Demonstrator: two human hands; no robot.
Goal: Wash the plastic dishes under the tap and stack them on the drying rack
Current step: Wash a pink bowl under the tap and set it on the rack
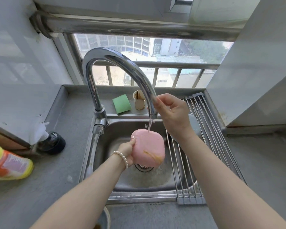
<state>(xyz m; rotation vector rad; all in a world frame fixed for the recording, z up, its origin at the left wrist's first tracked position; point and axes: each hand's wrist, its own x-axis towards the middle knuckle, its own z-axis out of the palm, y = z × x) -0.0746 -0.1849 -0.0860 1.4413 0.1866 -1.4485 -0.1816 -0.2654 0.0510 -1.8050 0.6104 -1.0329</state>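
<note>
The pink plastic dish (148, 147) is being held over the sink (104, 146), its underside turned toward you, with a thin stream from the tap (116, 63) falling on its upper edge and a brownish smear showing near its lower right corner. Going from the left: a yellow and orange bottle (8, 162) is lying on the counter (56, 187), well apart from the sink, and a green sponge (122, 104) and a stained cup (139, 100) are standing on the ledge behind it. Your left hand (128, 153) is gripping the dish by its left edge, thumb on top. Your right hand (172, 111) is resting on the spout near its end, fingers loosely curled around it and holding nothing else. Further right, the drying rack (205, 146) is lying across the sink's right side; a pale dish (195, 123) seems to be sitting on it, partly hidden by your arm. You are in the rinsing step, I judge. The next move is calling for turning the smear under the water and rubbing it with the free hand before you stack.
</note>
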